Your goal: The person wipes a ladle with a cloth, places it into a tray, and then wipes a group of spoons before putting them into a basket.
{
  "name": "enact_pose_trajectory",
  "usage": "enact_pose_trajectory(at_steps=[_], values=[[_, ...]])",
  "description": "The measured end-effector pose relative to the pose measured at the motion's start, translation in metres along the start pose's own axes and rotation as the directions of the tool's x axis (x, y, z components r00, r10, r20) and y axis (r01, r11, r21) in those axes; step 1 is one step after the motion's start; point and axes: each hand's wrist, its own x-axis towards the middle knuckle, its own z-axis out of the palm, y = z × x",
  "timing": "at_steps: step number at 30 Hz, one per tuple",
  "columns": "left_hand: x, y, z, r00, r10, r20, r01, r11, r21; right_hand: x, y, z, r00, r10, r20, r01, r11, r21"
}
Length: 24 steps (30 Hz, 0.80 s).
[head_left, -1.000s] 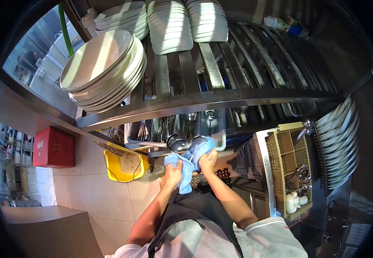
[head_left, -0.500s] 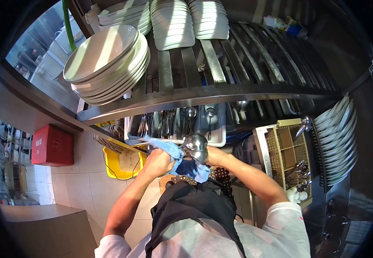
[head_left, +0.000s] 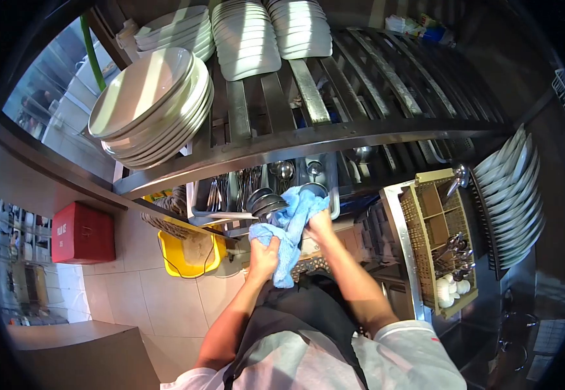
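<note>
Blue cloth (head_left: 287, 244) hangs bunched between both hands, on the near side of the cutlery tray (head_left: 335, 207). Closest to the wearer's body, the left hand (head_left: 265, 257) has its fingers curled tight around a fold of the cloth, and the right hand (head_left: 320, 226), nearer the tray's right corner, grasps another part, its fingers mostly tucked behind the fabric. Just past the left hand, the bowls of several ladles (head_left: 267, 202) overlap in front of the tray's near edge. This looks like wiping; done well, it would call for a firm hold on the handles, a dry fold pressed around each bowl inside and out, and the bunch spread so that no overlapping face is missed. The handles are hidden by the cloth and left hand, so whether those fingers also clasp them I cannot tell. A further dark bowl (head_left: 313, 189) shows at the cloth's upper edge; what carries it is unclear. Farther on, the slatted shelf (head_left: 295, 144) above the tray cuts off the tray's far end, and the utensils seen through its slats are too dim to make out.
</note>
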Motion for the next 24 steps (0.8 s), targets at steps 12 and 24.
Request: enact_pose_trajectory(at_steps=[12, 24], values=[[0.007, 0.042, -0.025, 0.970, 0.161, 0.183, -0.200, 0.956, 0.216, -0.005, -0.088, 0.024, 0.652, -0.304, 0.694, 0.755, 0.176, -0.632], [0.001, -0.044, 0.027, 0.998, -0.049, -0.026, 0.050, 0.998, 0.041, -0.048, 0.044, -0.009, 0.910, -0.156, -0.384, -0.092, 0.826, -0.555]])
